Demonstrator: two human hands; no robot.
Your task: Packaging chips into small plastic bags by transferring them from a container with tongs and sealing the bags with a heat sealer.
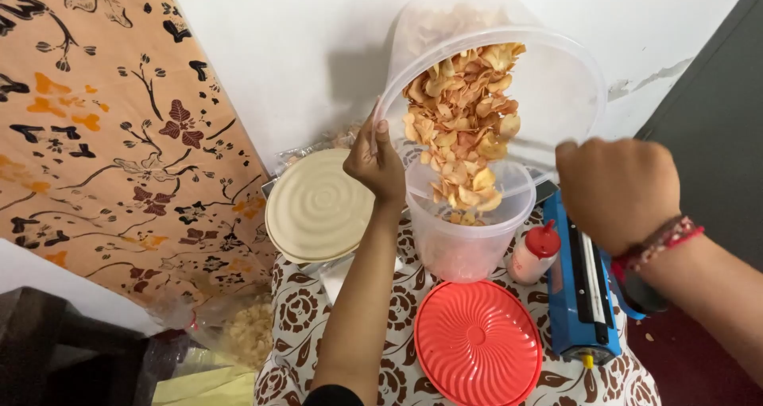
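Chips [465, 128], pale orange and thin, spill from a large clear plastic tub [556, 88] that is tipped steeply, mouth down, above a smaller clear container [469, 231]. The left hand [377, 163] has its fingers closed on the near rim of the large tub, thumb side up. The right hand [616, 187] is curled into a fist against the tub's far side; the fingertips are hidden, so exactly what they clasp cannot be told. A beaded bracelet [660, 243] circles the right wrist.

The smaller container stands upright on the table, partly filled, and the falling chips land inside its mouth. A red ribbed lid [477, 342] lies flat just in front of it. A cream ribbed lid [318, 207] lies to the left, overhanging the table edge. A small bottle with a red cap [534, 251] stands just right of the container, and beside it lies a blue heat sealer [584, 287], long axis running front to back.

The table carries a cloth [298, 310] printed with brown roses on white. At lower left, off the table, a clear bag [242, 330] holds pale pieces. An orange floral fabric [103, 128] hangs along the left. The white wall [294, 40] behind shows cracked paint at upper right, next to a dark grey panel [715, 112].
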